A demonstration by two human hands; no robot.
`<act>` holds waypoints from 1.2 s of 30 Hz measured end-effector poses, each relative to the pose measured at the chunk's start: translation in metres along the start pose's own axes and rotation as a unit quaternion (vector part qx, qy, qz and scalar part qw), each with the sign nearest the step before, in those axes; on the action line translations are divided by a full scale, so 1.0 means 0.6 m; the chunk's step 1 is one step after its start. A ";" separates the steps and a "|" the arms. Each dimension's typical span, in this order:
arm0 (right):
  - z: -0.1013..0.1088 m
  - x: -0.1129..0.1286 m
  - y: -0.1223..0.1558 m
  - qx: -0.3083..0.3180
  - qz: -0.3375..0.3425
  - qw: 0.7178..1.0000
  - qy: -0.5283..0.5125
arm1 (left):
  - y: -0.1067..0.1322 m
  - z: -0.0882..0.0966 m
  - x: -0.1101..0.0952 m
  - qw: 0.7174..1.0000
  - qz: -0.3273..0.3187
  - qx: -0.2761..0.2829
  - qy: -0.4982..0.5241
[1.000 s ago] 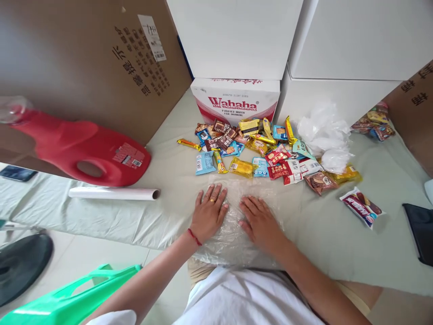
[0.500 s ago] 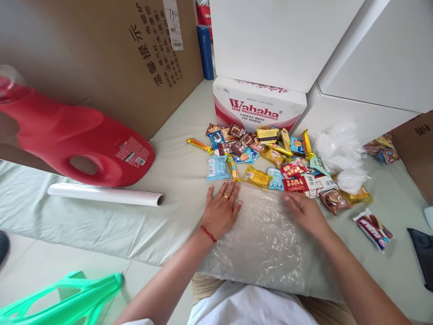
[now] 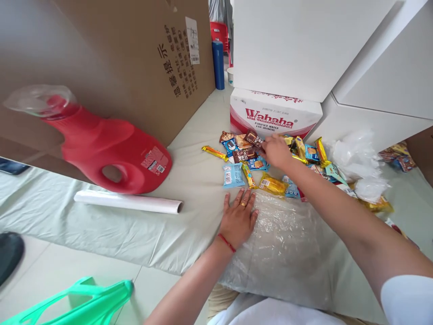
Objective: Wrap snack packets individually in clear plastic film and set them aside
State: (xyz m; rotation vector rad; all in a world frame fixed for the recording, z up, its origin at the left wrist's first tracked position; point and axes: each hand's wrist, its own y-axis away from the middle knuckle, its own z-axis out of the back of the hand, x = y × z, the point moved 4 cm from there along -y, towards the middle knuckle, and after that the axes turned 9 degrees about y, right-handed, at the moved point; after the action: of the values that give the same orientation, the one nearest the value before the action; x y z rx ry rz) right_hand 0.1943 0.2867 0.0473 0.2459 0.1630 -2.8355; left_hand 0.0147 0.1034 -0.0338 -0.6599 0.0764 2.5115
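My left hand [image 3: 237,219] lies flat with spread fingers on the upper left edge of a clear plastic bag [image 3: 287,253], which is spread out in front of me. A ring and a red cord bracelet are on that hand. My right hand [image 3: 277,152] reaches into the pile of wrapped snacks, its fingers closed on the end of a brown snack packet [image 3: 253,138]; the fingertips are partly hidden. Close to my left hand lie a light blue snack packet [image 3: 233,174] and a yellow snack packet [image 3: 273,185]. My right forearm covers part of the pile.
A Wahaha carton [image 3: 270,118] stands behind the snacks. White crumpled plastic bags [image 3: 355,155] lie to the right. On the left are a red jug [image 3: 115,153], a white roll [image 3: 128,201] and a big cardboard box [image 3: 111,58]. A green plastic object [image 3: 91,300] is on the floor.
My right hand has moved from the bag's upper right edge forward and left into the snacks, onto a brown packet. My left hand stays on the bag. The view has shifted slightly.
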 end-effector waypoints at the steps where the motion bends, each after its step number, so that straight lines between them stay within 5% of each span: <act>1: 0.007 -0.014 0.019 -0.018 -0.020 0.999 -0.017 | 0.000 0.000 0.000 1.000 0.001 0.002 0.002; 4: 0.027 -0.047 0.112 -0.037 -0.062 0.982 -0.177 | -0.001 0.001 -0.002 1.000 0.006 0.008 0.007; 8: 0.027 -0.012 0.267 0.087 -0.055 0.888 -0.449 | -0.003 0.002 -0.005 1.000 0.012 0.002 0.009; 10: 0.025 0.032 0.331 0.089 -0.034 0.892 -0.443 | -0.003 0.002 -0.006 1.000 0.013 0.002 0.011; 13: 0.010 0.104 0.392 0.057 0.025 0.943 -0.328 | -0.004 0.004 -0.006 1.000 0.012 0.007 0.010; 19: -0.034 0.155 0.425 0.027 0.075 0.982 -0.174 | -0.009 0.006 -0.001 0.999 0.027 0.018 -0.007; 29: -0.022 0.145 0.433 0.000 0.053 0.972 -0.230 | -0.007 -0.002 -0.011 0.998 0.029 0.007 -0.049; 36: -0.026 0.128 0.426 0.064 0.058 0.958 -0.273 | -0.004 0.000 -0.010 0.999 0.030 -0.007 -0.045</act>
State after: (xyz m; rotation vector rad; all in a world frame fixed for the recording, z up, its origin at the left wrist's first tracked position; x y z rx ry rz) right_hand 0.1995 0.0244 -0.0044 -0.4867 -0.1490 -2.6800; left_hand 0.0206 0.1026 -0.0307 -0.5578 0.0477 2.5985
